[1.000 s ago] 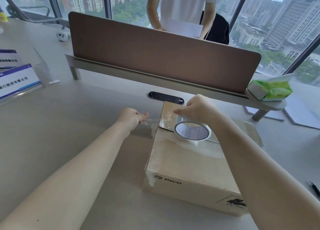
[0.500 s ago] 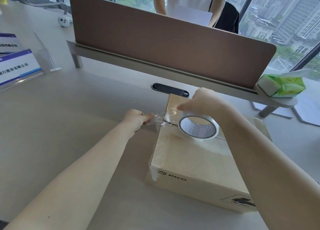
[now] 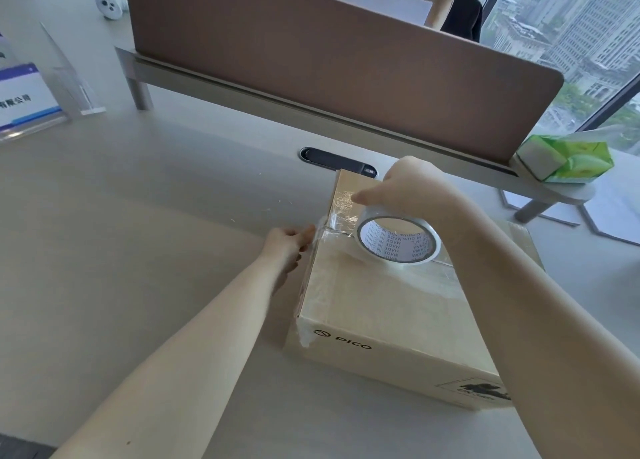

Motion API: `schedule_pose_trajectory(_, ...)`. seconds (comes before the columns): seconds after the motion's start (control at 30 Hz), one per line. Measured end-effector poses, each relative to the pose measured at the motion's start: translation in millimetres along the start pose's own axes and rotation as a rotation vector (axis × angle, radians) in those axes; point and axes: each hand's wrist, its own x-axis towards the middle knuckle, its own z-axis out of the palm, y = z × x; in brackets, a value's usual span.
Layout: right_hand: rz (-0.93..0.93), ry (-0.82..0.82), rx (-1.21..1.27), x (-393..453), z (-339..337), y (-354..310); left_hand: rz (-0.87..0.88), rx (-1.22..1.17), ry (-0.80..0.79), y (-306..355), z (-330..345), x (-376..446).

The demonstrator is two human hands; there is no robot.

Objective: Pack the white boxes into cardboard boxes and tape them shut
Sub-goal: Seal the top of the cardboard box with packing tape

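Desk (image 3: 145, 250) holds one cardboard box (image 3: 388, 306), flaps down, clear tape already on its near-left corner and top. Right hand (image 3: 412, 188) grips tape roll (image 3: 398, 238) over the lid; left hand (image 3: 285, 245) pinches the free tape end at the left edge. Seam strip not yet laid or cut. White boxes not visible, presumably inside.

Single view from my head, angled forward and down at close range: my forearms enter from below, the desk (image 3: 138, 250) fills the frame, windows beyond.
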Motion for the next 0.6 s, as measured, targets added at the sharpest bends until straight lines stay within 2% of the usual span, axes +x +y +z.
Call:
schedule_pose_trajectory(0.23, -0.004, 0.075, 0.012, -0.7, 2.9, 0.0, -0.007, 0.038, 0.006, -1.0, 7.9, -5.2)
schedule_pose_trajectory(0.43, -0.064, 0.246, 0.281, -2.6, 6.3, 8.1, -0.160, 0.153, -0.005, 2.6, 4.3, -11.8)
schedule_pose_trajectory(0.6, -0.172, 0.258, 0.483, -6.2, 5.6, 16.2, 0.039, 0.407, 0.152, 18.6, 8.3, -15.2)
